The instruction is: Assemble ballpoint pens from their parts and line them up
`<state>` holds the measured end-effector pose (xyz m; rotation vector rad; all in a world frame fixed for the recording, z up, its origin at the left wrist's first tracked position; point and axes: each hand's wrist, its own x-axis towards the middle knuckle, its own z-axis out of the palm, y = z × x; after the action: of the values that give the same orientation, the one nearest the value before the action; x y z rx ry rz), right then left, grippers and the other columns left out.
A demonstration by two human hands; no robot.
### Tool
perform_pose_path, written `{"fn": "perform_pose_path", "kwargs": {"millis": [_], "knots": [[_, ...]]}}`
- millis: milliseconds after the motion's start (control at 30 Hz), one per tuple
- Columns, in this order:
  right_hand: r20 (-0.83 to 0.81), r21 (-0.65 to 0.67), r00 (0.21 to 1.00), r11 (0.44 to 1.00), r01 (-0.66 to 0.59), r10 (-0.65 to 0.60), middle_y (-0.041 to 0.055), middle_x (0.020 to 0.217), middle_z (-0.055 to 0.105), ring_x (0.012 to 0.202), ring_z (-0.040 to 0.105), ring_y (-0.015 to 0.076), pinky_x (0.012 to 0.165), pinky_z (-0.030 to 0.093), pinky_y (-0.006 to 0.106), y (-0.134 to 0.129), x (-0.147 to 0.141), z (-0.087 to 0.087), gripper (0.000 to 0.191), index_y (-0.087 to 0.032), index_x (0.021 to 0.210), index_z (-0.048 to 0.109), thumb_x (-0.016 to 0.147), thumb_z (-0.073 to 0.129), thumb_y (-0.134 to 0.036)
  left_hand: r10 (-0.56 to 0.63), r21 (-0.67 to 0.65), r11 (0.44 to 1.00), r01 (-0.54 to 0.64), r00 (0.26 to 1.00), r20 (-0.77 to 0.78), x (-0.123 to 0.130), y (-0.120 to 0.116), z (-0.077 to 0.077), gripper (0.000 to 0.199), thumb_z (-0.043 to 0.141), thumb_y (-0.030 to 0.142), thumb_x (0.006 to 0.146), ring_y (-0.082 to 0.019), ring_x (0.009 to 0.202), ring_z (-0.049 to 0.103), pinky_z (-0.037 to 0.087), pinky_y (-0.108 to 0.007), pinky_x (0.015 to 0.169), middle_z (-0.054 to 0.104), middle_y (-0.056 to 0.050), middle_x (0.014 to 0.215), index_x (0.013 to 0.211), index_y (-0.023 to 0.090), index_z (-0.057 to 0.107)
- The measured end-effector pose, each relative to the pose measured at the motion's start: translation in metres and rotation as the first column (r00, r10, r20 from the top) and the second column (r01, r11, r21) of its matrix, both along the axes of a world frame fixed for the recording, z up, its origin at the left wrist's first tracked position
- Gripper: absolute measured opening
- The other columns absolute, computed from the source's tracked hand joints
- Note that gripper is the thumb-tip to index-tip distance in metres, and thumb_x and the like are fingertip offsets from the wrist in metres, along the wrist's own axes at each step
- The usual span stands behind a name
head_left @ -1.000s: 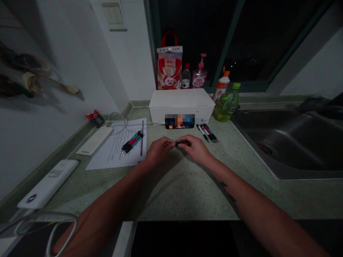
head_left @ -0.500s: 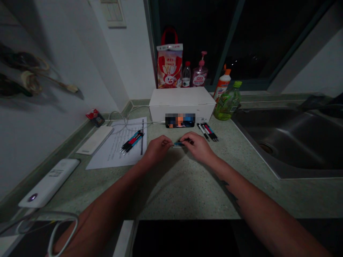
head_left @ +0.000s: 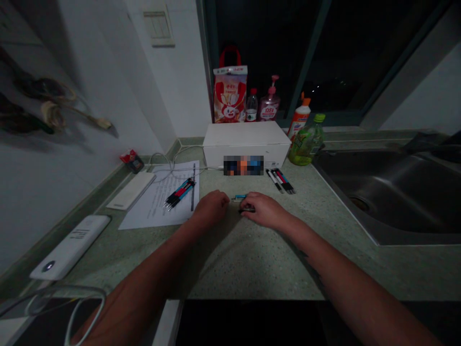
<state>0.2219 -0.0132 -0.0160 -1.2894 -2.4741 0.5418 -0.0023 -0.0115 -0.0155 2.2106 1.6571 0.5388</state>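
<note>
My right hand (head_left: pixel 257 207) is closed on a small dark pen part (head_left: pixel 248 210) just above the counter. Beyond its fingers lies a thin blue and clear pen piece (head_left: pixel 238 197). My left hand (head_left: pixel 215 204) is closed, a little left of that piece; what it holds, if anything, is hidden. Several black, blue and red pens (head_left: pixel 180 193) rest on the printed paper (head_left: pixel 151 206) at the left. More pens (head_left: pixel 283 180), one with a white barrel, lie side by side at the right, in front of the box.
A white box (head_left: pixel 247 134) stands at the back with a phone (head_left: pixel 243 166) against it. Bottles (head_left: pixel 306 142) stand beside it. The sink (head_left: pixel 392 192) is at the right. A white power bank (head_left: pixel 72 245), a flat white box (head_left: pixel 131 191) and cables lie left.
My hands have drawn slightly apart. My right hand has come nearer with the dark part, and the blue piece now shows beyond it. The view has tilted up slightly.
</note>
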Motion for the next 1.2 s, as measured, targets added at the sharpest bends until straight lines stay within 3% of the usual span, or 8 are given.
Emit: {"fn": "perform_pose_path", "kwargs": {"millis": [133,267,367,533,767,1033,1200], "knots": [[-0.057,0.048,0.998,0.999,0.025,-0.023,0.0049,0.095,0.072,0.094,0.066,0.022,0.083,0.049,0.034,0.001,0.0,-0.002,0.008,-0.021,0.095,0.075,0.091,0.076,-0.014,0.036,-0.042,0.999,-0.027,0.972,0.231,0.002,0.002,-0.002,0.011,0.067,0.019,0.089,-0.023,0.087,0.072,0.054,-0.033,0.082,0.079,-0.005,0.088,0.09,0.023,0.078],[-0.199,0.066,0.975,0.991,0.114,-0.098,0.0055,0.098,0.075,0.09,0.068,0.0224,0.081,0.049,0.034,0.001,-0.002,-0.002,0.01,-0.023,0.102,0.071,0.094,0.072,-0.018,0.049,-0.16,0.986,0.04,0.856,0.515,0.006,0.006,-0.006,0.007,0.072,0.025,0.086,-0.021,0.083,0.074,0.056,-0.031,0.078,0.081,-0.003,0.085,0.091,0.022,0.076],[-0.264,0.096,0.959,0.987,0.129,-0.1,0.0058,0.099,0.075,0.091,0.069,0.023,0.081,0.05,0.034,0.0,-0.003,-0.002,0.01,-0.023,0.102,0.07,0.094,0.072,-0.018,0.076,-0.211,0.975,0.071,0.783,0.617,0.009,0.007,-0.007,0.009,0.078,0.027,0.081,-0.021,0.081,0.074,0.058,-0.032,0.077,0.081,-0.003,0.084,0.087,0.021,0.076],[-0.321,0.182,0.946,0.977,0.111,-0.048,0.0059,0.1,0.074,0.096,0.068,0.0245,0.084,0.051,0.036,0.001,0.0,-0.002,0.008,-0.024,0.098,0.069,0.094,0.071,-0.018,0.139,-0.296,0.95,0.098,0.716,0.684,0.01,0.005,-0.005,0.011,0.078,0.027,0.079,-0.018,0.074,0.071,0.055,-0.029,0.071,0.08,-0.003,0.081,0.087,0.02,0.075],[-0.353,0.225,0.936,0.972,0.075,0.01,0.0054,0.101,0.072,0.098,0.068,0.0243,0.086,0.052,0.037,0.002,0.001,-0.003,0.008,-0.025,0.099,0.07,0.097,0.07,-0.017,0.148,-0.295,0.945,0.139,0.624,0.767,0.011,0.001,0.0,0.017,0.079,0.032,0.078,-0.016,0.068,0.065,0.052,-0.029,0.069,0.078,-0.003,0.08,0.088,0.019,0.076],[-0.434,0.269,0.9,0.96,0.079,0.048,0.0051,0.1,0.073,0.097,0.069,0.0238,0.085,0.054,0.037,0.001,0.0,-0.003,0.007,-0.025,0.099,0.07,0.098,0.071,-0.018,0.181,-0.323,0.938,0.125,0.618,0.765,0.012,0.002,-0.001,0.017,0.079,0.031,0.075,-0.015,0.067,0.062,0.05,-0.029,0.069,0.077,-0.002,0.078,0.086,0.019,0.075],[-0.481,0.215,0.876,0.973,0.085,0.03,0.0051,0.099,0.074,0.096,0.07,0.0232,0.086,0.056,0.037,0.002,0.0,-0.002,0.003,-0.025,0.097,0.072,0.099,0.071,-0.023,0.176,-0.334,0.929,0.161,0.602,0.779,0.012,-0.001,0.002,0.02,0.08,0.037,0.075,-0.016,0.068,0.063,0.052,-0.03,0.07,0.076,-0.001,0.078,0.087,0.021,0.075]]}}
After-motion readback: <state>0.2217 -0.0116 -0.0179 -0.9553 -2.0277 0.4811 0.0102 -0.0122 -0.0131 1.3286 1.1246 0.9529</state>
